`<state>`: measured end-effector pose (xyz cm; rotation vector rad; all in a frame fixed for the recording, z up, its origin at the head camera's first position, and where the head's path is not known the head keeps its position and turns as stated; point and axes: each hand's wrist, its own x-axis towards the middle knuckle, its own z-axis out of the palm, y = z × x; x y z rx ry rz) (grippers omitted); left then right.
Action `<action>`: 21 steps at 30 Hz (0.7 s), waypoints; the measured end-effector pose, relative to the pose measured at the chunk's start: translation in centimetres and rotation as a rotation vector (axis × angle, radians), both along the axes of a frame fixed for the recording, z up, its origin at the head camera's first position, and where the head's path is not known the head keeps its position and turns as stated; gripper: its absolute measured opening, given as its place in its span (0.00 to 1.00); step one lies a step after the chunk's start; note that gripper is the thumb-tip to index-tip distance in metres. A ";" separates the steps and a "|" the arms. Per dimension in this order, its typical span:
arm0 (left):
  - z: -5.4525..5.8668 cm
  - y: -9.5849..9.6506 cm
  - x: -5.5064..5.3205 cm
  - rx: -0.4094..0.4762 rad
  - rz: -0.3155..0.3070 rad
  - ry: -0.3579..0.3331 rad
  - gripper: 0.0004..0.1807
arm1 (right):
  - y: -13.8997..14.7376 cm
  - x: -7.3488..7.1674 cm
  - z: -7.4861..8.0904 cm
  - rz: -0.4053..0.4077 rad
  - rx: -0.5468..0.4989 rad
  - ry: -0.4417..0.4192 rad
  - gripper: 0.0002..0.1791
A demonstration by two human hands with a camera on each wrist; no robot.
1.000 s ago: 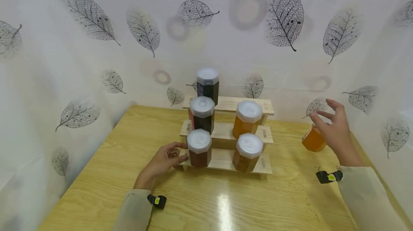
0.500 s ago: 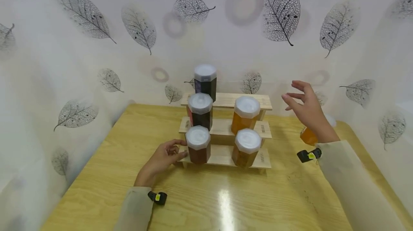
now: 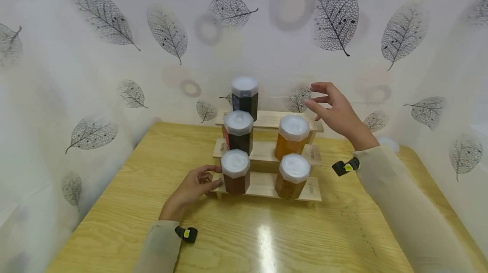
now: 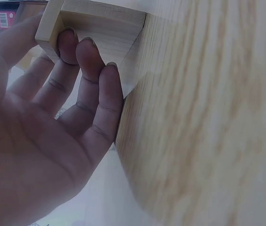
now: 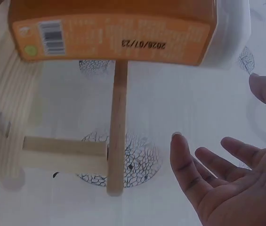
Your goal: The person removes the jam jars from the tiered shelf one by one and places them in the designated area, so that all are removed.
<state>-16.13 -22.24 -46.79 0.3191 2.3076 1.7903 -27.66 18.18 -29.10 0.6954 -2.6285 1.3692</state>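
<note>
A three-step wooden shelf rack (image 3: 263,182) holds several jars with white octagonal lids. On its left side stand a black-looking jar (image 3: 245,103) on top, a dark jar (image 3: 240,137) in the middle and a reddish-brown jar (image 3: 235,175) at the bottom. An orange jar (image 3: 290,142) occupies the middle step's right side, with an amber jar (image 3: 291,180) below it. My left hand (image 3: 195,186) grips the bottom step's left end (image 4: 50,30), fingers curled against its underside. Over the top step's right end hovers my right hand (image 3: 335,110), fingers spread, holding nothing.
Beyond my right forearm, the white lid (image 3: 389,144) of another jar shows; the arm covers the rest of it. The rack stands on a yellow wood-grain table (image 3: 160,154). Directly behind is a pale sheet (image 3: 259,48) with leaf prints.
My right hand has moved left, from above the separate orange jar at the right to above the rack's top step. The left hand has kept its grip on the bottom step.
</note>
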 end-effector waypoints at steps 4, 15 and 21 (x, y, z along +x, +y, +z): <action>0.1 0.0 0.0 -0.003 -0.005 -0.004 0.21 | -1.4 0.0 0.8 0.032 0.005 -0.015 0.36; 0.4 0.0 -0.1 -0.001 -0.006 0.000 0.20 | -5.4 -1.3 2.9 0.084 0.041 -0.008 0.38; 0.3 0.1 0.0 0.007 -0.007 -0.005 0.20 | -7.1 -2.1 3.3 0.114 0.053 -0.012 0.38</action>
